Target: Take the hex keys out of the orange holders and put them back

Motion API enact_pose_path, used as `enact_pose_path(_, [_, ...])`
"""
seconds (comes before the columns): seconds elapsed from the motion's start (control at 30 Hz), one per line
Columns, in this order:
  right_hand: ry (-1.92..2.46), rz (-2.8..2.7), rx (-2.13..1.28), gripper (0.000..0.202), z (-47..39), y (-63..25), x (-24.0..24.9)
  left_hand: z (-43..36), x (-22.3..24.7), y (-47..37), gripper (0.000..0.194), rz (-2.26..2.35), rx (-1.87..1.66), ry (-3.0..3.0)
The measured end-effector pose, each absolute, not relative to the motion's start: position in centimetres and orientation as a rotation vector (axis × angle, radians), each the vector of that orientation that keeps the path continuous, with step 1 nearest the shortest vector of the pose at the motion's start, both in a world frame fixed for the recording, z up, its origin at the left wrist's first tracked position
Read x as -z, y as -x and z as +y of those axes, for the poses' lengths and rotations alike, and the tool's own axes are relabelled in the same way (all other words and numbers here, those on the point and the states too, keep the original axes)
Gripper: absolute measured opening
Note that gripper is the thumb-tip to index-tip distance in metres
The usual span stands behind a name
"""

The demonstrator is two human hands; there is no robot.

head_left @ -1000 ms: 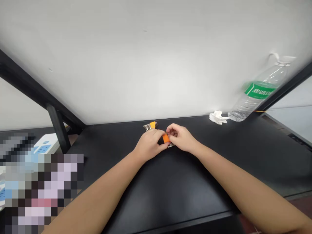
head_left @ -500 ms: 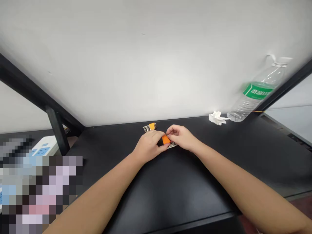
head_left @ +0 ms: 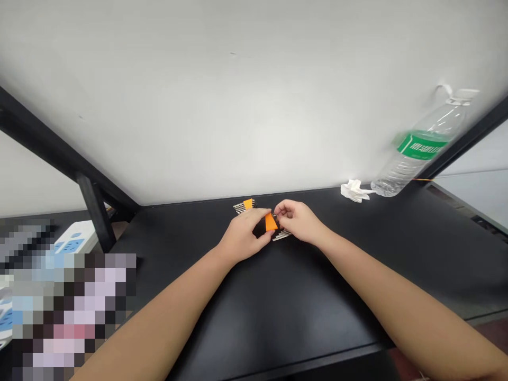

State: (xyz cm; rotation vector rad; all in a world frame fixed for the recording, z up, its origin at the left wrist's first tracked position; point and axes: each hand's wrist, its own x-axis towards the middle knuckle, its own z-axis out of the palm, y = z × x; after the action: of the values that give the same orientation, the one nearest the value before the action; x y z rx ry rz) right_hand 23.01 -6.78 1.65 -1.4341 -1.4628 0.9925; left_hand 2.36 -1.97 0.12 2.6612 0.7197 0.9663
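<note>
The left hand [head_left: 243, 239] is closed, thumb and fingers pinching a small orange piece [head_left: 271, 221] that stands tilted between the two hands. The right hand [head_left: 298, 224] meets it from the other side, fingertips drawn narrow against the upper edge of the orange piece; whether they grip a thin part there cannot be told at this size. Directly below the right hand's fingers, a short row of thin pale strips [head_left: 282, 235] shows just beside the orange piece; whether it is joined to that piece is not clear. Both hands sit low over the black desk [head_left: 278, 307], near its far edge. Just beyond the left hand, a second orange piece with a similar row of thin strips [head_left: 244, 206] lies flat on the desk, apart from both hands. Well off to the right of the right hand, a crumpled white tissue [head_left: 354, 191] lies by the back edge, and a clear plastic bottle with a green label [head_left: 420, 148] stands just past it. Far to the left of the left hand, a white power strip [head_left: 75, 242] is partly visible beside a black frame post [head_left: 95, 217].
</note>
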Motion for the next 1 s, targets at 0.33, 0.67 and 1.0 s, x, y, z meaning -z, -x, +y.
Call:
enact_pose_path(0.33, [1.955,-1.882,-0.588,0.017,-5.7,-28.1,-3.0,-1.4,0.2,-2.0,0.047,0.833,-0.934,-2.706])
enact_pose_path(0.67, [1.909,-2.082,-0.706,0.024,-6.8,-27.4,-3.3,-1.2,0.3,-2.1,0.048,0.906,-0.881,-2.710])
enact_pose_path(1.0, [1.915,-2.055,-0.656,0.025,-6.8,-27.8,-3.5,-1.1,0.5,-2.0,0.049,0.891,-0.899,-2.718])
